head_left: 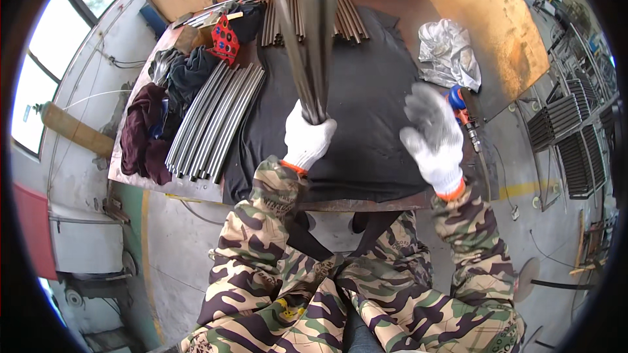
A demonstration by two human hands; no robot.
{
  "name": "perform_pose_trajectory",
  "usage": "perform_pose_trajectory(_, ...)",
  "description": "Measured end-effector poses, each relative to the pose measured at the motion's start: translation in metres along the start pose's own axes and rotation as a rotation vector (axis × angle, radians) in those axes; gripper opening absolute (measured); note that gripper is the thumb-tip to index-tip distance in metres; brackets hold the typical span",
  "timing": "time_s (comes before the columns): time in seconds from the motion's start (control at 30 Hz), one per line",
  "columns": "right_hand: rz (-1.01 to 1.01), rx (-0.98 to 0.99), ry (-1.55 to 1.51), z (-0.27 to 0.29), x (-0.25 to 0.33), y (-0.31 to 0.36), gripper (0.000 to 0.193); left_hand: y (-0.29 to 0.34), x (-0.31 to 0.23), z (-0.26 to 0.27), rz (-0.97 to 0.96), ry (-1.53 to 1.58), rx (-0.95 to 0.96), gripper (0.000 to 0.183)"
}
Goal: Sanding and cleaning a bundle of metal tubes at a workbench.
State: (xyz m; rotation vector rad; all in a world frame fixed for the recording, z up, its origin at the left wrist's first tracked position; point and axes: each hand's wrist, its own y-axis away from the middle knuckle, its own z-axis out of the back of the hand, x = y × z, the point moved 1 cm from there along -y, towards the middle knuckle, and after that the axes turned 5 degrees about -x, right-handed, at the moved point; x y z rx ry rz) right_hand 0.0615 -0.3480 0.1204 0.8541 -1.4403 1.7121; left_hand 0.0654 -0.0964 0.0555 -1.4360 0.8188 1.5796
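Observation:
In a white work glove, my left hand [309, 137] is closed round the lower ends of a bundle of metal tubes [316, 59]. The bundle stands up from my fist, its upper ends spread apart and smeared by motion. My right hand [432, 134], gloved in white with a grey palm, is raised over the right side of the black cloth [373, 104], fingers spread and holding nothing. Behind the bundle, a row of brownish tubes [350, 19] lies at the far edge of the cloth. Several bright steel tubes [216, 121] lie side by side to the left.
Crumpled dark rags [147, 134] and a red patterned cloth [224, 40] cover the table's left side. At the right lie a white cloth bundle [449, 52] and a blue-and-orange air tool [463, 111]. Wooden boards [487, 19] wall the back and right. Racks of tubes [575, 137] stand beyond.

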Motion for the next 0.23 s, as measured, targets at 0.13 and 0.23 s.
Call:
perform_pose_trajectory(0.13,-0.122,-0.119,-0.422,-0.03,0.008,-0.036,0.084,-0.002,-0.019,0.019,-0.171,-0.345,0.077,0.029)
perform_pose_trajectory(0.23,0.042,-0.11,-0.649,-0.038,-0.004,-0.044,0.084,-0.003,-0.032,0.041,-0.377,-0.732,0.269,0.04)
